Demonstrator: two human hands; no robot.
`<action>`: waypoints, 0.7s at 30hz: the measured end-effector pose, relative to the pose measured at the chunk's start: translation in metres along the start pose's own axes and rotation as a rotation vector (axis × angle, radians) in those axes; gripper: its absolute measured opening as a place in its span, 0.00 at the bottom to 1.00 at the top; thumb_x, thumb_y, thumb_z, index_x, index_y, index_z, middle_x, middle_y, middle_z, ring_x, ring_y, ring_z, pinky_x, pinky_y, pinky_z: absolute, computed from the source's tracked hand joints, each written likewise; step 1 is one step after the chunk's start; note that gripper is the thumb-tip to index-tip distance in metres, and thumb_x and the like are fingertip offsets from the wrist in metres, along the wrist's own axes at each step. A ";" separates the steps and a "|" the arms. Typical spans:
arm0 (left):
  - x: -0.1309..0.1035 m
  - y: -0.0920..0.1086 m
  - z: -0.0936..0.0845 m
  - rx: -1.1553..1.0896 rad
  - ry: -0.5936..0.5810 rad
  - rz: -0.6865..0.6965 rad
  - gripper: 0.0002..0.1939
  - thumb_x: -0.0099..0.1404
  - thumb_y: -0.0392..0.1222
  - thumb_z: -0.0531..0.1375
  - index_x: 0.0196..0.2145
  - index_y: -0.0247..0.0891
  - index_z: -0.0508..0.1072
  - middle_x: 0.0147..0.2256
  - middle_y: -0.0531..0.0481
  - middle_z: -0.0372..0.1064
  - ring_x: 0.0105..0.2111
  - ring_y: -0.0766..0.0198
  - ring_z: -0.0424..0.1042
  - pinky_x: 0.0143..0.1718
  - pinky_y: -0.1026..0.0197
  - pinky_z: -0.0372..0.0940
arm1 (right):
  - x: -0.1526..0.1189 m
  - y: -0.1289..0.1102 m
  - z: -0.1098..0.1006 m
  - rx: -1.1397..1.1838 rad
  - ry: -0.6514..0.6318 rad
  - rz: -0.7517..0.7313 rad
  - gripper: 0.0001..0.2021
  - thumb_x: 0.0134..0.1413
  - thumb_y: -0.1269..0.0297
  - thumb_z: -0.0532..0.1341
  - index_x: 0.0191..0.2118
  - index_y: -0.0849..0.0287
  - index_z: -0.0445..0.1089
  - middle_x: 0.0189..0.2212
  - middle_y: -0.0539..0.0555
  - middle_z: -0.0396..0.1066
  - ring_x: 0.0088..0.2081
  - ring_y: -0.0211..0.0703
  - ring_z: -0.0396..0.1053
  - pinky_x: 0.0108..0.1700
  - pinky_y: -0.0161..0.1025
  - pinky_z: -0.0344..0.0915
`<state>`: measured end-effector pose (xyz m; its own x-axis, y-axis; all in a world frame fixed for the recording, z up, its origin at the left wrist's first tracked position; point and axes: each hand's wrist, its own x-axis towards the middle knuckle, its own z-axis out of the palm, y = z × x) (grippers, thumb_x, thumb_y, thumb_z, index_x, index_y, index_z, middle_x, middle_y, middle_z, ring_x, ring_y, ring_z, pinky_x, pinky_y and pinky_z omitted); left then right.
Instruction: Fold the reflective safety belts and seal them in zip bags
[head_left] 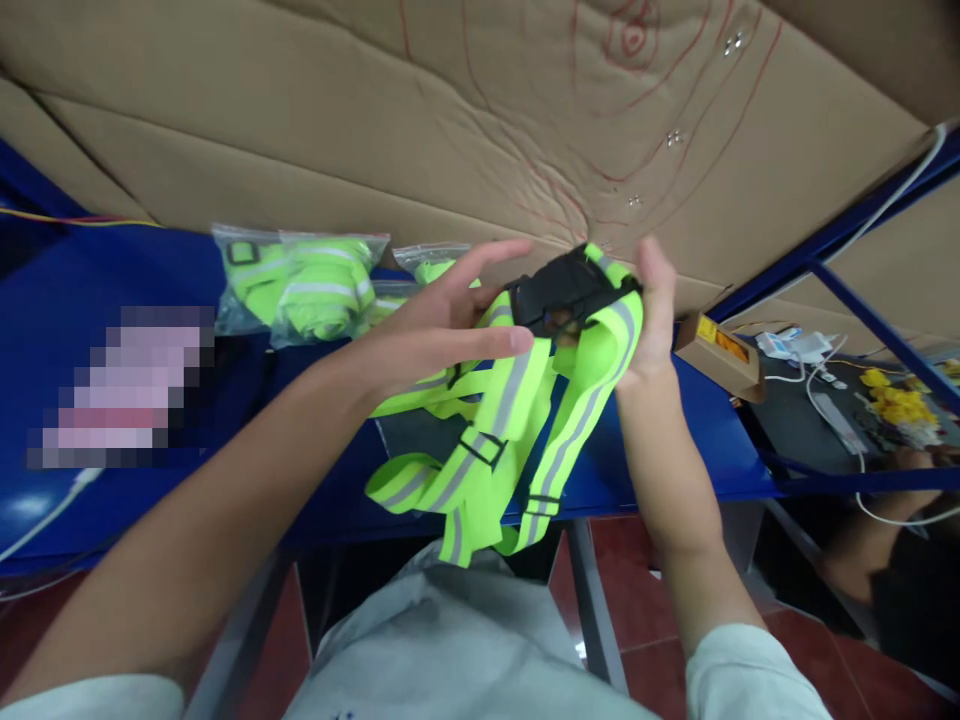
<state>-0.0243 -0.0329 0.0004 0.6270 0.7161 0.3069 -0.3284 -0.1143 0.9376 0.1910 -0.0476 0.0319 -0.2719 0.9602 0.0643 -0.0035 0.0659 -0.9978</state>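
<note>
A neon-yellow reflective strap harness (pixel 510 400) with grey stripes hangs in front of me, its loops drooping over the table's front edge. At its top is a black plastic buckle (pixel 559 290). My left hand (pixel 457 310) is at the buckle's left end, thumb over the strap and index finger stretched out above. My right hand (pixel 654 310) holds the buckle's right end and the strap there, its fingers partly hidden behind them. Black slide adjusters (pixel 482 445) sit on the hanging straps.
Bagged neon straps (pixel 322 285) lie at the back of the blue table (pixel 300 510). A blurred-out device (pixel 127 390) with a white cable is at left. Right: a small cardboard box (pixel 718 355), blue frame bars, yellow items (pixel 904 405) and another person's arm (pixel 862 540). Cardboard stands behind.
</note>
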 end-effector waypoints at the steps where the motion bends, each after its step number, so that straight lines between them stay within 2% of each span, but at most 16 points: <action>1: 0.006 0.005 0.004 0.029 0.024 0.013 0.43 0.58 0.49 0.76 0.66 0.48 0.65 0.52 0.45 0.76 0.55 0.45 0.76 0.54 0.49 0.73 | 0.002 -0.010 0.002 0.029 0.028 -0.032 0.39 0.43 0.16 0.54 0.36 0.51 0.66 0.31 0.53 0.72 0.41 0.52 0.76 0.36 0.48 0.75; 4: 0.023 0.016 0.016 0.117 0.068 0.098 0.38 0.53 0.45 0.78 0.59 0.46 0.70 0.52 0.46 0.75 0.58 0.43 0.74 0.55 0.47 0.73 | 0.007 -0.028 0.003 0.127 0.128 -0.186 0.34 0.41 0.21 0.63 0.35 0.50 0.68 0.30 0.52 0.71 0.46 0.54 0.76 0.41 0.49 0.77; 6: 0.033 0.020 0.022 0.103 0.074 0.161 0.34 0.53 0.43 0.78 0.55 0.46 0.71 0.52 0.48 0.75 0.54 0.49 0.75 0.53 0.48 0.73 | 0.010 -0.031 0.002 0.126 0.155 -0.248 0.29 0.43 0.29 0.68 0.35 0.49 0.68 0.28 0.50 0.70 0.45 0.51 0.76 0.43 0.48 0.77; 9: 0.043 0.018 0.023 0.045 0.037 0.188 0.23 0.56 0.40 0.75 0.48 0.43 0.74 0.50 0.48 0.76 0.48 0.57 0.76 0.52 0.52 0.72 | 0.017 -0.029 -0.004 0.098 0.067 -0.251 0.22 0.53 0.36 0.67 0.36 0.50 0.68 0.26 0.48 0.70 0.34 0.45 0.74 0.40 0.45 0.75; 11: 0.045 0.016 0.017 0.065 0.068 0.150 0.19 0.58 0.41 0.74 0.46 0.39 0.76 0.47 0.46 0.78 0.46 0.57 0.77 0.53 0.52 0.72 | 0.023 -0.025 -0.009 0.075 -0.023 -0.231 0.21 0.58 0.37 0.65 0.36 0.51 0.68 0.23 0.46 0.68 0.26 0.41 0.67 0.33 0.41 0.71; 13: 0.046 0.016 0.010 0.110 0.135 0.094 0.18 0.59 0.43 0.74 0.46 0.39 0.77 0.44 0.46 0.79 0.45 0.56 0.78 0.52 0.51 0.72 | 0.029 -0.020 -0.014 0.020 -0.087 -0.221 0.23 0.60 0.35 0.63 0.38 0.52 0.70 0.21 0.45 0.65 0.21 0.37 0.57 0.25 0.38 0.63; 15: 0.047 0.019 0.003 0.130 0.130 0.036 0.16 0.63 0.47 0.72 0.45 0.39 0.77 0.42 0.46 0.78 0.43 0.55 0.78 0.50 0.50 0.72 | 0.034 -0.016 -0.017 -0.055 -0.122 -0.230 0.27 0.62 0.32 0.60 0.40 0.54 0.73 0.19 0.45 0.62 0.19 0.35 0.51 0.21 0.36 0.58; 16: 0.048 0.020 0.001 0.129 0.090 0.014 0.14 0.65 0.49 0.70 0.44 0.38 0.77 0.41 0.46 0.78 0.42 0.54 0.78 0.49 0.50 0.73 | 0.036 -0.015 -0.018 -0.094 -0.112 -0.245 0.30 0.63 0.30 0.57 0.40 0.56 0.75 0.18 0.45 0.61 0.18 0.36 0.52 0.22 0.37 0.60; 18: 0.050 0.022 0.000 0.130 0.013 -0.004 0.13 0.69 0.51 0.66 0.40 0.38 0.76 0.40 0.44 0.77 0.41 0.54 0.78 0.45 0.51 0.73 | 0.038 -0.013 -0.018 -0.176 -0.019 -0.291 0.33 0.64 0.28 0.53 0.39 0.57 0.76 0.20 0.48 0.64 0.21 0.39 0.63 0.27 0.40 0.69; 20: 0.053 0.020 0.001 0.157 0.021 0.020 0.13 0.69 0.52 0.66 0.40 0.38 0.77 0.43 0.44 0.78 0.42 0.54 0.77 0.45 0.52 0.73 | 0.037 -0.013 -0.014 -0.277 0.143 -0.339 0.34 0.63 0.27 0.53 0.38 0.57 0.76 0.25 0.52 0.71 0.30 0.43 0.74 0.38 0.43 0.77; 21: 0.055 0.019 0.002 0.184 0.051 0.045 0.12 0.67 0.51 0.68 0.40 0.39 0.78 0.44 0.45 0.78 0.45 0.53 0.77 0.47 0.51 0.73 | 0.037 -0.013 -0.011 -0.326 0.230 -0.361 0.34 0.63 0.27 0.53 0.39 0.56 0.76 0.28 0.53 0.74 0.35 0.45 0.77 0.42 0.44 0.78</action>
<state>0.0054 0.0025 0.0351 0.5768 0.7406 0.3448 -0.2177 -0.2675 0.9386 0.1919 -0.0099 0.0473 -0.0904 0.8931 0.4408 0.2514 0.4487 -0.8576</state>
